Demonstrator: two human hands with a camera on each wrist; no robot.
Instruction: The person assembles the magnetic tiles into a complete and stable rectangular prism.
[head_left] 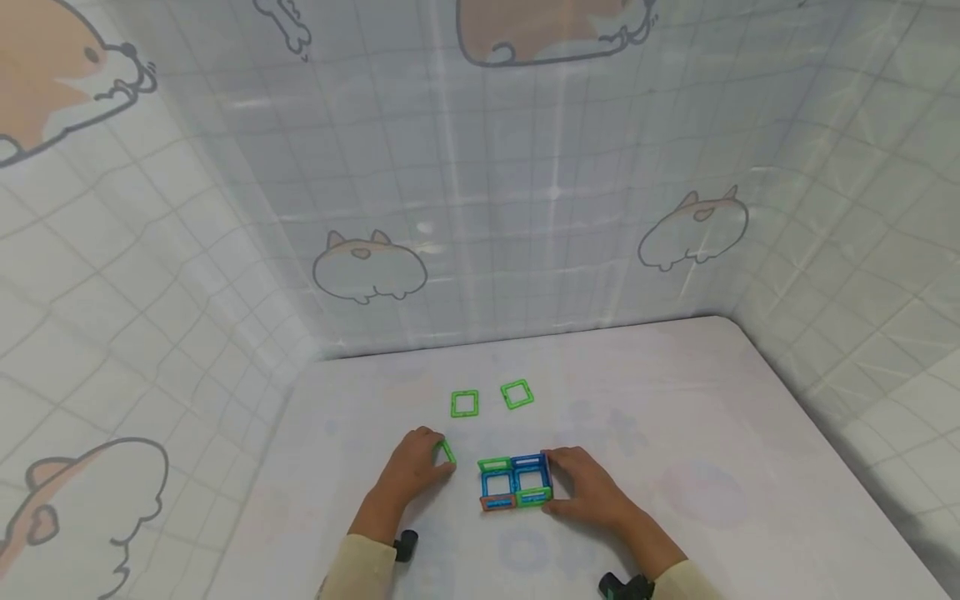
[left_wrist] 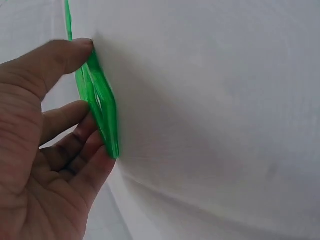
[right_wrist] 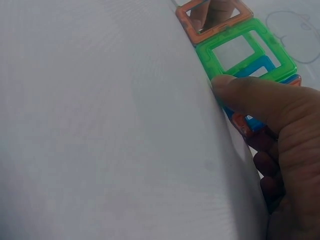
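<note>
Head view: the left hand [head_left: 411, 472] pinches one green square frame [head_left: 447, 451] on the white table [head_left: 750, 467]. The right hand [head_left: 581, 487] curls its fingers around a block [head_left: 516, 482] of green, blue and orange frames. Two loose green squares [head_left: 464, 404] lie behind.

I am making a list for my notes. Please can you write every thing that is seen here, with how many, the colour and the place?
loose squares: 2, green, flat on the table beyond the hands, side by side, apart.
held tile: 1, green, between the left hand's thumb and fingers, standing on edge on the table.
tile block: 1, made of blue, green and orange square frames, in front of the person, against the right hand.
table: 1, white, under everything.
backdrop: 1, pale grid cloth with cartoon animals, behind and at both sides.
left hand: 1, pinches the held tile.
right hand: 1, grips the tile block's right side.
</note>
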